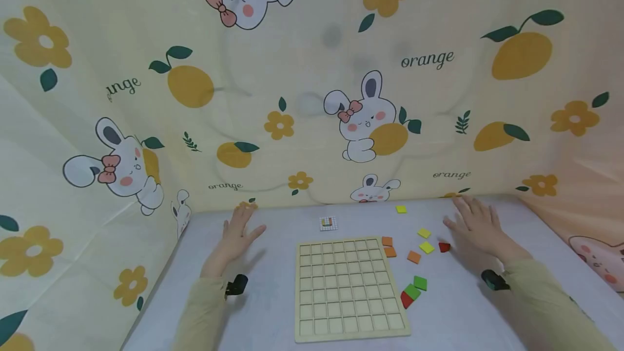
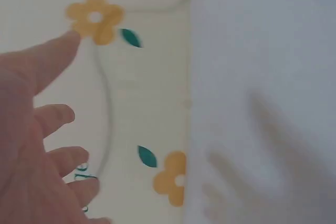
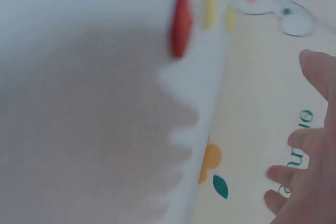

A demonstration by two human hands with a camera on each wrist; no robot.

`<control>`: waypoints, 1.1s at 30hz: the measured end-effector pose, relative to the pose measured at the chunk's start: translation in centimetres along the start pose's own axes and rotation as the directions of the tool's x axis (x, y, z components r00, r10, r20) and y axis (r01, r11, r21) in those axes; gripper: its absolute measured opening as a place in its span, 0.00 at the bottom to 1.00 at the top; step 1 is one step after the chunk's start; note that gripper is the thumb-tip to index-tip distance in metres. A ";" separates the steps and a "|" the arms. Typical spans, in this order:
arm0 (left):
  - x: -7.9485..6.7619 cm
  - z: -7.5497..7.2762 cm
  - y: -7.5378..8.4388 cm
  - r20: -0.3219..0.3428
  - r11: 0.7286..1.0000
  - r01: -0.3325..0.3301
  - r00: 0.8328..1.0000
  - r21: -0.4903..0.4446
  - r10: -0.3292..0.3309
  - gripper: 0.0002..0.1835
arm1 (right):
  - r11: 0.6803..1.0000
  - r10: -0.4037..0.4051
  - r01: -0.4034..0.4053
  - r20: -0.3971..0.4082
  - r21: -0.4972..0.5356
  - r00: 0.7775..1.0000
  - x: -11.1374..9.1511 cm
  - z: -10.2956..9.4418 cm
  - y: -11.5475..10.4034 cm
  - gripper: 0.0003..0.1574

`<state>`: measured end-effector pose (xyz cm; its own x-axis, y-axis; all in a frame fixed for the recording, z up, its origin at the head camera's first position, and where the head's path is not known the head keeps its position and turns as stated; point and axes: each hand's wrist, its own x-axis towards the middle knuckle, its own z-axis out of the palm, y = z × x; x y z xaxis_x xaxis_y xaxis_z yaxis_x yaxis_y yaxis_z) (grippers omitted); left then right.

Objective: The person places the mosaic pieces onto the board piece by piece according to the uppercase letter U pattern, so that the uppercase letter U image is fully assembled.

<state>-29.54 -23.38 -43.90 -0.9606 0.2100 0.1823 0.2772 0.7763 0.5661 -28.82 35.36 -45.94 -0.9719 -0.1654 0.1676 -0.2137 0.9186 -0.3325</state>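
Note:
My left hand (image 1: 234, 241) hovers over the table to the left of a wooden grid board (image 1: 352, 337), fingers spread and holding nothing. On the other side, my right hand (image 1: 479, 227) is held above the table with its fingers apart, close to a red piece (image 1: 444, 247). Between that hand and the board lie orange squares (image 1: 414, 257), yellow squares (image 1: 426, 247) and green squares (image 1: 420, 283). A second red piece (image 1: 407, 300) touches the board's right edge. In the right wrist view, the fingers (image 3: 310, 140) stretch out over bare cloth beside a red piece (image 3: 181, 24).
Behind the board lies a small white card (image 1: 328, 223) with a coloured pattern. A yellow square (image 1: 401, 209) sits near the table's back edge. A printed curtain (image 1: 302, 69) with rabbits and oranges rises behind and beside the white table (image 1: 273, 297).

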 end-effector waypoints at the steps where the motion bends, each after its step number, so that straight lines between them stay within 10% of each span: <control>1: -0.1 -0.3 0.2 -0.002 0.997 0.010 1.000 -0.070 -0.010 0.41 | 0.999 -0.001 0.002 -0.005 0.048 1.000 0.1 -0.2 0.0 0.51; 10: -0.5 -0.7 0.8 0.016 0.862 0.128 0.990 -0.490 -0.138 0.39 | 0.869 0.128 -0.187 0.157 0.459 0.979 -0.3 -2.3 -1.2 0.52; 18: -0.9 1.6 0.6 0.148 0.692 0.272 0.961 -0.669 -0.235 0.35 | 0.789 0.072 -0.132 0.122 0.600 0.990 -0.6 -1.9 -1.6 0.40; 27: -2.1 5.0 1.1 0.259 0.751 0.332 0.941 -0.571 -0.220 0.34 | 0.783 0.064 -0.168 0.190 0.599 0.980 -0.5 -0.2 -2.1 0.39; 33: -2.6 6.1 1.9 0.288 0.776 0.320 0.939 -0.544 -0.185 0.32 | 0.838 0.074 -0.165 0.191 0.520 0.979 0.0 1.4 -2.1 0.36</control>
<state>-26.70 -18.82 -48.21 -0.9602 0.2253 -0.1653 -0.0795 0.3467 0.9346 -28.47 32.98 -46.51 -0.9860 -0.1623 -0.0374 -0.0706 0.6104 -0.7889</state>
